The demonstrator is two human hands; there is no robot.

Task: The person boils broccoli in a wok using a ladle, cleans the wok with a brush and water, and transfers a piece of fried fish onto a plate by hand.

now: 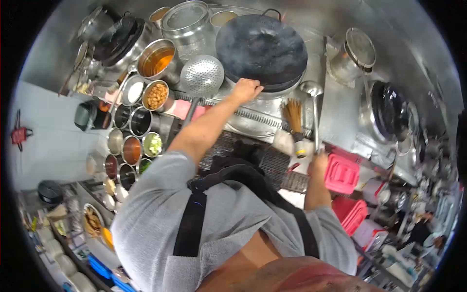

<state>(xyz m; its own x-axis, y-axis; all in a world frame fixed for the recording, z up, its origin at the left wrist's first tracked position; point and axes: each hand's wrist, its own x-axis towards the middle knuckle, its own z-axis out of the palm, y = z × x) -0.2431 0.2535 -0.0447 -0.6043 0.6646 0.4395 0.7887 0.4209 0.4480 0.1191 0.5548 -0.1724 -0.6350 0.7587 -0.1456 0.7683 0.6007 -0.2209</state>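
My left hand [247, 91] is closed at the near rim of a large black wok [262, 48], which sits on the stove with faint smoke rising from it. My right hand [319, 163] is wrapped round the long handle of a metal ladle [312, 88]. The ladle's bowl rests on the steel stove top, to the right of the wok. Between my arms, a bamboo wok brush [293, 115] lies with its bristles pointing away from me. A perforated skimmer [202, 76] lies left of the wok, its handle passing under my left forearm.
Left stand a pot of orange liquid [156, 59], a container of brown chunks [156, 96] and several seasoning pots [132, 149]. A lidded steel pot [185, 22] is behind. Pink plastic tubs [342, 173] stand close to my right arm. Another wok [389, 109] is farther right.
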